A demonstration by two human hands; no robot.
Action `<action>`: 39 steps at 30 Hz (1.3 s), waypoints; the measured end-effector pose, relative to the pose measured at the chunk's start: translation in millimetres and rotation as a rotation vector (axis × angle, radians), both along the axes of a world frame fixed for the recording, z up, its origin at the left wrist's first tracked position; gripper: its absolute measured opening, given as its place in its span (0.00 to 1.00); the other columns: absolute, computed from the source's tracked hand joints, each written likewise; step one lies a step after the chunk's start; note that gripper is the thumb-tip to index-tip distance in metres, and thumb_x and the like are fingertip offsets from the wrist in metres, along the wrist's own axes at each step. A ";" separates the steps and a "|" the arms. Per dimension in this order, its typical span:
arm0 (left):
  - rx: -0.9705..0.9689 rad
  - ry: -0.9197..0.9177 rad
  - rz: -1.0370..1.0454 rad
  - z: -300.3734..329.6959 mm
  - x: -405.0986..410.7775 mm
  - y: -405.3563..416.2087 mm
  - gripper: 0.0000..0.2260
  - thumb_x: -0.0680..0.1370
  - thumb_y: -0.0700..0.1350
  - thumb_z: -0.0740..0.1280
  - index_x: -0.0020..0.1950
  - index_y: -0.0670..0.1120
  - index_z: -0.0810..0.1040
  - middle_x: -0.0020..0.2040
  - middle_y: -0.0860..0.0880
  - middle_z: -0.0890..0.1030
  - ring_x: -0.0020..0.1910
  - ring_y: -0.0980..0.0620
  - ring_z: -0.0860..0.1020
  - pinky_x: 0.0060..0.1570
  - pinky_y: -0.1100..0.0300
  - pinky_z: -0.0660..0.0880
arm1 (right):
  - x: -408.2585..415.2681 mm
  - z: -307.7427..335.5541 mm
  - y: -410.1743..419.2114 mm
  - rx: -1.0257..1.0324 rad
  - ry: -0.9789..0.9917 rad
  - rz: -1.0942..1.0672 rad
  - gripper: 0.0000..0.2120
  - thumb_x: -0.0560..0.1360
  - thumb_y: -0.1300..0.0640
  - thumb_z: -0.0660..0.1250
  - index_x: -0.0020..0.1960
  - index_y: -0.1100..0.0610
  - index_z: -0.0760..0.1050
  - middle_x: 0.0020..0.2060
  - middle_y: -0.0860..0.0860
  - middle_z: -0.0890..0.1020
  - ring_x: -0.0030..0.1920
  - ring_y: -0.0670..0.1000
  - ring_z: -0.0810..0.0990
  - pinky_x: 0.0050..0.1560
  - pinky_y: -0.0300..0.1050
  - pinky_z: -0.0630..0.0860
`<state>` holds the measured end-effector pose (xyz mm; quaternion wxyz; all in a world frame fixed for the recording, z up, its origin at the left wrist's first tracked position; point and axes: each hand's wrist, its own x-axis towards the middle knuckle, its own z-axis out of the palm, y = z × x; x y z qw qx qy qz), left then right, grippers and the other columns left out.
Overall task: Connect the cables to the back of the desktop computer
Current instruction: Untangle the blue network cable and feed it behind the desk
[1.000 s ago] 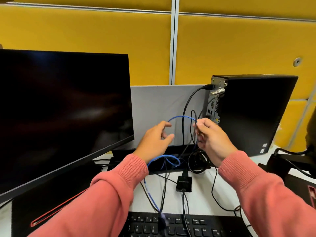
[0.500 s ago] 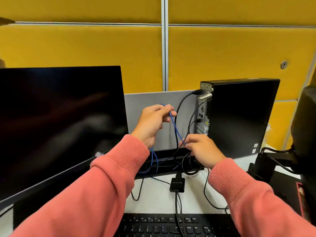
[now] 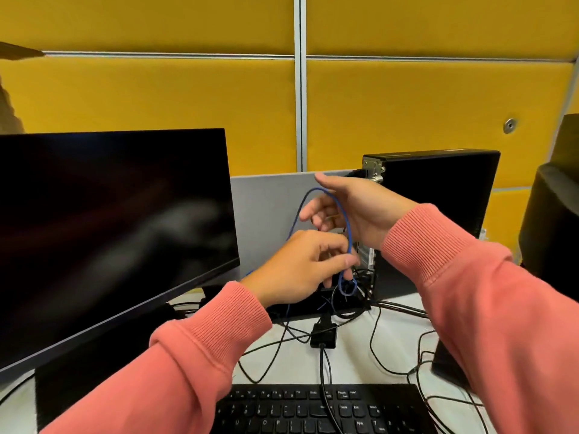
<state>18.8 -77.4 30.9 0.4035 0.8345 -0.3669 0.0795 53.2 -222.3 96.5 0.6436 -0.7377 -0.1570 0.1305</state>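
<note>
The black desktop computer (image 3: 438, 202) stands upright at the right, its rear panel (image 3: 372, 170) facing left with a black cable plugged in near the top. A thin blue cable (image 3: 340, 211) arcs in a loop in front of that panel and hangs down into a small coil. My left hand (image 3: 297, 267) is low, thumb and fingers pinched on the blue cable just above the coil. My right hand (image 3: 360, 211) is higher, in front of the rear panel, fingers spread, with the loop crossing its palm. The lower ports are hidden behind my hands.
A dark monitor (image 3: 109, 220) fills the left. A black keyboard (image 3: 313, 408) lies at the near edge. Several black cables and a small black adapter (image 3: 324, 335) sprawl on the white desk (image 3: 391, 324). A grey partition (image 3: 266, 208) stands behind, and a dark object (image 3: 551, 220) is at the far right.
My right hand has risen from the cables near the desk to in front of the rear panel. My left hand has dropped from high to low, still on the blue cable.
</note>
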 end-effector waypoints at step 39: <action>-0.275 -0.285 0.280 33.8 -5.4 51.1 0.09 0.85 0.39 0.61 0.50 0.38 0.78 0.46 0.46 0.84 0.46 0.53 0.85 0.52 0.58 0.81 | -30.0 39.1 -37.2 -0.286 -0.409 -0.580 0.09 0.84 0.57 0.60 0.47 0.55 0.76 0.34 0.51 0.70 0.29 0.50 0.66 0.24 0.37 0.63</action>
